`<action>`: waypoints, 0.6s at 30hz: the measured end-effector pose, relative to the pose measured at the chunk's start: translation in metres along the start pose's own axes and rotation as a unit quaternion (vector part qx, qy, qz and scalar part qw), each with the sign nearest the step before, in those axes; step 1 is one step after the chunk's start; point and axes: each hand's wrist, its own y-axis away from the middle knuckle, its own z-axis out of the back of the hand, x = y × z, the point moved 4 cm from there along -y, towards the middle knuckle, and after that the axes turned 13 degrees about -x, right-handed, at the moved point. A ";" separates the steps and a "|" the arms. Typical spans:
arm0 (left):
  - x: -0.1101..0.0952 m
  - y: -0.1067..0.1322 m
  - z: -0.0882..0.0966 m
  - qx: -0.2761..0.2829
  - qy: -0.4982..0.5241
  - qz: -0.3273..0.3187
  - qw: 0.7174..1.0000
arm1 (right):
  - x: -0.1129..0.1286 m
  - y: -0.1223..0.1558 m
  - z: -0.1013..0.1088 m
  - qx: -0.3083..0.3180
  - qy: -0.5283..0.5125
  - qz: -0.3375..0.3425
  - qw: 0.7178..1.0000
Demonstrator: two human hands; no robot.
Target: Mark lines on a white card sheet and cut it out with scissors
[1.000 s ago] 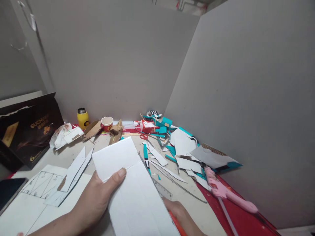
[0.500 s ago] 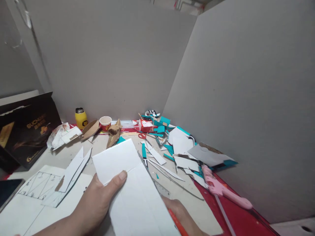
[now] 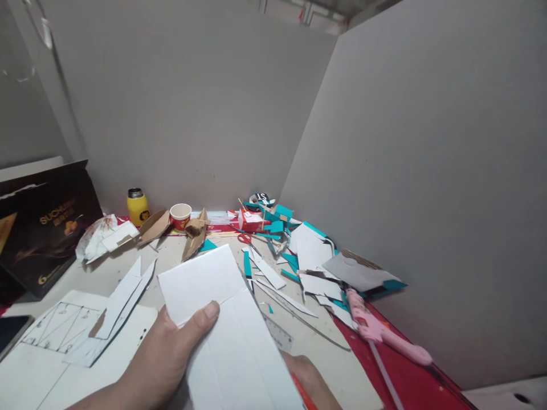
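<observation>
Shifted slightly since the earlier view — card sheet (image 3: 226,330) held low over the table (image 3: 333,364), left hand (image 3: 166,356) clamped on its edge, thumb on top — right hand (image 3: 310,378) mostly hidden beneath, grip unclear, beside a ruler (image 3: 277,333).

The white card (image 3: 226,336) in my left hand (image 3: 166,353) is smooth, matt paper; the pink glue gun (image 3: 380,333) looks like shiny plastic

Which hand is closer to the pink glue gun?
Right. The right hand lies just left of the glue gun; the left hand is farther left, holding the white card.
</observation>
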 end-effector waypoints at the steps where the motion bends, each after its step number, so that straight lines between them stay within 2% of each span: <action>1: 0.000 0.000 0.000 0.001 -0.001 0.001 1.000 | 0.000 0.000 0.000 0.000 0.000 0.000 1.000; 7: 0.002 0.000 -0.001 0.011 0.021 0.014 1.000 | 0.016 0.000 0.007 -0.017 -0.002 -0.008 1.000; 12: 0.007 0.004 -0.004 0.034 0.045 0.051 0.997 | 0.035 -0.003 0.012 -0.023 -0.021 -0.005 0.999; 18: 0.012 0.003 -0.004 0.034 0.052 0.042 0.997 | 0.025 0.001 0.009 -0.017 -0.051 -0.019 0.998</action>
